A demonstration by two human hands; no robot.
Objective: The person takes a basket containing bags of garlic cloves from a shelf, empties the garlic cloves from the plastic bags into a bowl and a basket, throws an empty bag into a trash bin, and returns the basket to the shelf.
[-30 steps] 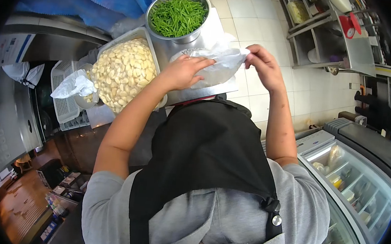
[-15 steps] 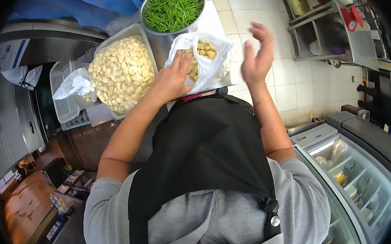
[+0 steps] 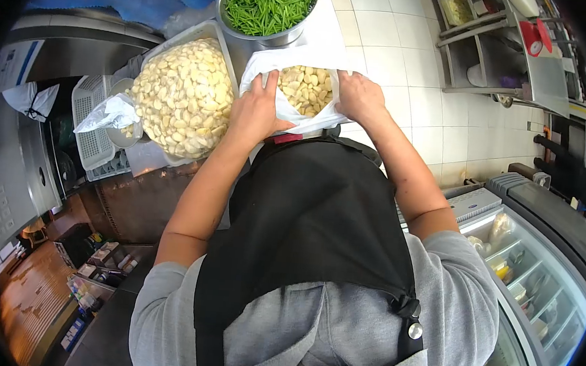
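The white plastic bag [image 3: 264, 62] of peeled garlic cloves [image 3: 306, 91] sat near the counter [image 3: 241, 49] edge, its rim apparently clamped in the grip of left hand [image 3: 254, 111] and right hand [image 3: 360, 97], so 1 side slackening could have spilled cloves.

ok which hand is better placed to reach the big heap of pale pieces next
Probably the left hand: it is at the side of the white bag nearer the heap of pale pieces. The right hand, at the opposite side, would likely have to cross over.
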